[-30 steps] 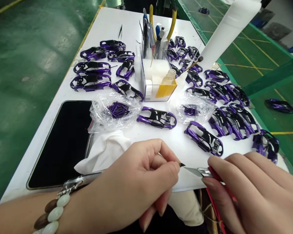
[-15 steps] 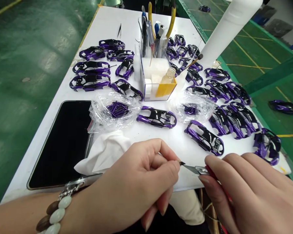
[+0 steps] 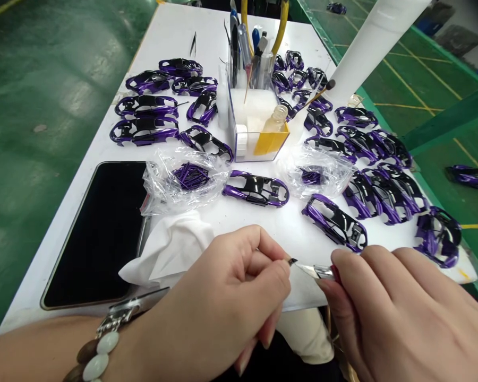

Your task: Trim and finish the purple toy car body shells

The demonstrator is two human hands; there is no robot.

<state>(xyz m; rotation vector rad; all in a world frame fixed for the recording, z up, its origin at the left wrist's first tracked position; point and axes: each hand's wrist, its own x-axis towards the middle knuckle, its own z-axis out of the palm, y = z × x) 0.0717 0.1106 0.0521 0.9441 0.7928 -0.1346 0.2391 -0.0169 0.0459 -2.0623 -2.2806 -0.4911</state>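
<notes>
Low over the table's near edge, my left hand (image 3: 239, 286) pinches a small dark part (image 3: 292, 261), of which just the tip shows beyond the fingers. My right hand (image 3: 394, 302) is closed around a craft knife (image 3: 322, 272) with a red grip mostly hidden in the fingers. The knife's pointed blade faces left, its tip close to the dark part; whether they touch I cannot tell. Beyond the hands lie two purple-and-black toy car body shells, one in the middle (image 3: 257, 189) and one to the right (image 3: 334, 223).
Two plastic bags of thin purple parts, left (image 3: 163, 185) and right (image 3: 330, 175), flank a clear organizer (image 3: 258, 151) with tools and a bottle. Several more shells (image 3: 145, 131) line both sides. A tablet (image 3: 95, 233) and white cloth (image 3: 175, 246) lie left; a white tube (image 3: 376, 48) rises right.
The knife and my right hand have shifted slightly left and up, and the blade's face now catches light. My left hand keeps its pinch almost in place. The view has tilted a little.
</notes>
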